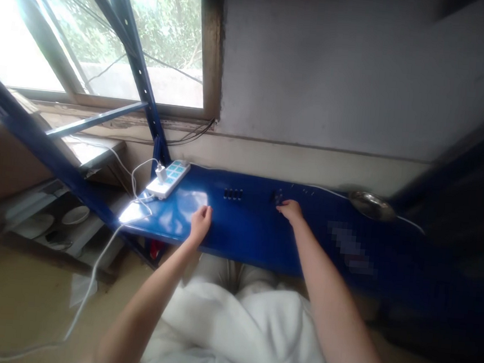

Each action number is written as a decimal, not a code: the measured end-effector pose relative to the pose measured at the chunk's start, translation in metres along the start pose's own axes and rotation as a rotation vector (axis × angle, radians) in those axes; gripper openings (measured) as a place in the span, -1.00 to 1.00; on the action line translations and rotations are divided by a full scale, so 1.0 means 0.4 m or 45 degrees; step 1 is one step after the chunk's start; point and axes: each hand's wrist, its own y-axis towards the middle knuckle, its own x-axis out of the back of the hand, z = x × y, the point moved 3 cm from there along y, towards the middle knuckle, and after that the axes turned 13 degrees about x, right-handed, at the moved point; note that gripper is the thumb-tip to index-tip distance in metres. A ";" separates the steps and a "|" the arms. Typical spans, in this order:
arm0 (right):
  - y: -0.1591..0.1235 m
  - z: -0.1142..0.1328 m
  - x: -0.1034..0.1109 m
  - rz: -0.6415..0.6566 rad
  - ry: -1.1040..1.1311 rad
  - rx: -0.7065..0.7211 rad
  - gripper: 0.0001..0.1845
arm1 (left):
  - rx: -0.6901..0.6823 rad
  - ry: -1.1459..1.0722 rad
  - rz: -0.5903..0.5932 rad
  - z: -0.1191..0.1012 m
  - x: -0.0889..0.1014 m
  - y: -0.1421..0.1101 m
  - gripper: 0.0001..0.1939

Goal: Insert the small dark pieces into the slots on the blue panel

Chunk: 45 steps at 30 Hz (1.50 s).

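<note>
My left hand (201,223) is closed like a loose fist over the front left part of the blue shelf (254,233); whatever it may hold is hidden. My right hand (291,210) reaches farther back, with thumb and fingers pinched together at a small group of dark pieces (278,196). They are too small and blurred to name, and I cannot make out whether one is between the fingertips. Left of that group, several small dark cylinder-like pieces (233,194) stand in a short row. Neither hand touches this row.
A white power strip (169,179) with a plugged-in charger lies at the shelf's left end, its white cable (98,265) hanging over the edge. At the back right sits a shiny metal bowl-like object (371,205). Tiny light bits (304,191) lie near the wall. A blue upright (139,71) rises at left.
</note>
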 end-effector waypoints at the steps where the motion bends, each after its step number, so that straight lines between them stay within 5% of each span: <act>1: -0.016 0.001 0.009 0.032 0.014 -0.068 -0.77 | -0.019 0.017 -0.005 -0.001 -0.001 -0.001 -0.70; 8: -0.142 0.097 0.065 -0.007 0.438 -0.016 -0.73 | -0.170 0.111 0.009 -0.043 -0.010 -0.013 -0.69; 15: -0.225 0.219 0.086 -0.135 0.664 0.107 -0.71 | -0.565 0.220 0.066 -0.225 -0.024 0.023 -0.74; 20: -0.240 0.257 0.070 -0.116 0.721 0.099 -0.73 | -0.798 0.559 0.227 -0.310 -0.095 0.101 -0.79; 28: -0.251 0.276 0.070 -0.131 0.794 0.133 -0.67 | -0.741 0.999 0.447 -0.292 -0.194 0.170 -0.65; 45: -0.256 0.264 0.067 -0.141 0.849 0.131 -0.66 | -0.650 1.122 0.544 -0.279 -0.216 0.199 -0.74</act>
